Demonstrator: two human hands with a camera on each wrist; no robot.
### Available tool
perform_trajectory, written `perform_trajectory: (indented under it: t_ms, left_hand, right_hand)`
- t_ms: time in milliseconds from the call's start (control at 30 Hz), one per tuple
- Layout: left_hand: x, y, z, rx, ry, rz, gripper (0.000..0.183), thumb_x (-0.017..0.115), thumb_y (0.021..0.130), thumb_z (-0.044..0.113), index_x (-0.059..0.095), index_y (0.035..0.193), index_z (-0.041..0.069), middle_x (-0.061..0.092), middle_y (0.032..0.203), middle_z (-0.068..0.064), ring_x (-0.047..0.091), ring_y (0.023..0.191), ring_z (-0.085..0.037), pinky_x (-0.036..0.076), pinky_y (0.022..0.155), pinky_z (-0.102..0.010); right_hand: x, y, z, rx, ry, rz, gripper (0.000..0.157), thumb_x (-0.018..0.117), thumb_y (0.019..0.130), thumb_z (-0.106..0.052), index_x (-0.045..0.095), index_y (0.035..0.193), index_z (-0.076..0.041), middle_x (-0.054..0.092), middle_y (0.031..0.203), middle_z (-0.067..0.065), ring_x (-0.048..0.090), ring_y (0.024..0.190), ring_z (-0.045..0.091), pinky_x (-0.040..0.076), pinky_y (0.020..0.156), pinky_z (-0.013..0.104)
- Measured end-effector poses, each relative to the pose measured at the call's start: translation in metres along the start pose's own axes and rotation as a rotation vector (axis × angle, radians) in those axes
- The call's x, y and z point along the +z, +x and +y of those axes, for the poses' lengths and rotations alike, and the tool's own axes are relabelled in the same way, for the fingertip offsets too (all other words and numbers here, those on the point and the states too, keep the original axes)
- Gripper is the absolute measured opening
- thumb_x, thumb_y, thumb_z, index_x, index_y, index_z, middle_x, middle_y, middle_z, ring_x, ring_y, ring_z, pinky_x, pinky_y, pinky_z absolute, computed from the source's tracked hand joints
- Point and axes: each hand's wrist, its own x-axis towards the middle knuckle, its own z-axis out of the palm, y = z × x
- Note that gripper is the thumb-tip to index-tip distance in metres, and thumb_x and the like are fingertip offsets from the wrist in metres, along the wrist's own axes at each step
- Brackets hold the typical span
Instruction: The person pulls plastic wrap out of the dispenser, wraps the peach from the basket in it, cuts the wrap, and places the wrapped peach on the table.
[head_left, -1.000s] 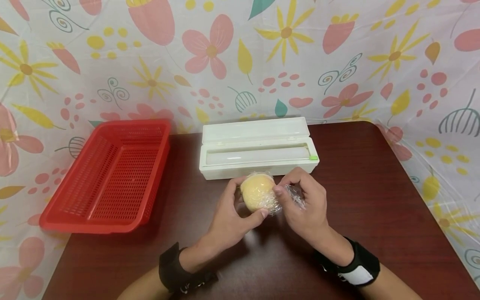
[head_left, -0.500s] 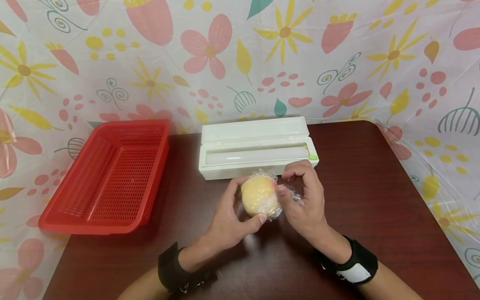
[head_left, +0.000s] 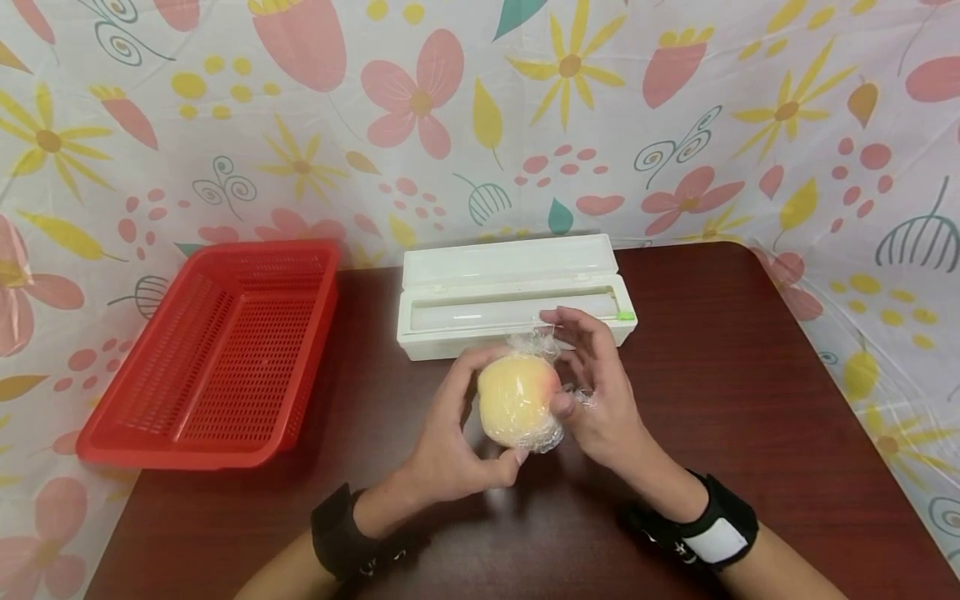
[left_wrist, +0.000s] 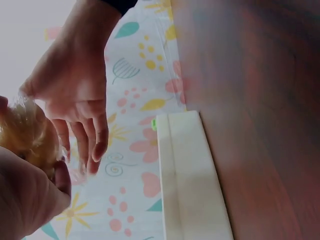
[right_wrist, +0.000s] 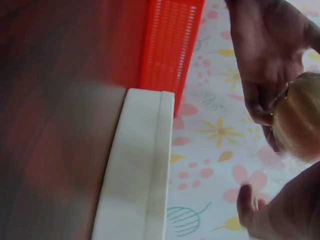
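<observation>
A round yellow fruit (head_left: 516, 400) with a pink blush is covered in clear cling film (head_left: 537, 343), which bunches loosely at its top and right. My left hand (head_left: 463, 454) holds it from the left, thumb low and fingers behind. On the right side, the thumb of my right hand (head_left: 606, 408) touches the wrapped fruit. The other fingers of that hand spread loosely behind the film, and the left wrist view shows the right hand (left_wrist: 80, 95) with fingers extended. In the right wrist view the left hand (right_wrist: 265, 55) cups the fruit (right_wrist: 300, 117).
Behind the hands stands a white cling film box (head_left: 435, 343) with its lid raised, a roll (head_left: 480, 315) inside and a green slider (head_left: 626, 316) at the right end. A red perforated basket (head_left: 180, 457) sits at the left. A floral cloth hangs behind the dark table (head_left: 750, 375).
The fruit has turned in the left hand, showing more of its pink side. My right hand has loosened its pinch on the film, and its fingers have spread and moved up and left.
</observation>
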Motion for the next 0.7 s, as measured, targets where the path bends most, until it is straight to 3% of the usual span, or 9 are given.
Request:
perform_trajectory:
  t_ms: [133, 267, 500, 700]
  left_hand:
    - [-0.002, 0.002, -0.002, 0.095, 0.009, -0.035, 0.083, 0.072, 0.049, 0.003, 0.042, 0.124, -0.017, 0.049, 0.122, -0.025, 0.051, 0.11, -0.031, 0.047, 0.093, -0.043]
    - [-0.004, 0.004, -0.001, 0.149, 0.013, -0.079, 0.085, 0.072, 0.047, 0.004, 0.041, 0.122, -0.018, 0.047, 0.126, -0.028, 0.048, 0.116, -0.035, 0.044, 0.097, -0.046]
    - [-0.004, 0.004, -0.001, 0.194, -0.014, -0.139, 0.085, 0.073, 0.045, 0.003, 0.039, 0.12, -0.02, 0.044, 0.126, -0.03, 0.042, 0.121, -0.04, 0.041, 0.1, -0.05]
    - [-0.006, 0.001, -0.003, 0.205, -0.004, -0.191, 0.088, 0.075, 0.044, 0.006, 0.04, 0.121, -0.019, 0.046, 0.126, -0.025, 0.046, 0.117, -0.033, 0.042, 0.1, -0.048]
  right_hand:
    - [-0.005, -0.004, 0.009, 0.078, 0.17, -0.165, 0.107, 0.06, 0.08, -0.062, 0.015, 0.15, 0.005, 0.035, 0.14, 0.035, 0.049, 0.121, 0.035, 0.047, 0.096, 0.031]
    - [-0.006, -0.006, 0.01, 0.099, 0.263, -0.282, 0.112, 0.059, 0.081, -0.062, 0.007, 0.152, 0.006, 0.034, 0.142, 0.034, 0.051, 0.119, 0.033, 0.049, 0.094, 0.033]
    - [-0.005, -0.005, 0.004, 0.105, 0.219, -0.309, 0.117, 0.055, 0.075, -0.074, 0.02, 0.151, 0.007, 0.04, 0.139, 0.032, 0.048, 0.123, 0.035, 0.045, 0.099, 0.034]
    - [0.0, 0.001, -0.001, 0.025, 0.342, -0.377, 0.114, 0.055, 0.08, -0.071, 0.02, 0.147, 0.015, 0.035, 0.137, 0.04, 0.044, 0.124, 0.043, 0.043, 0.102, 0.04]
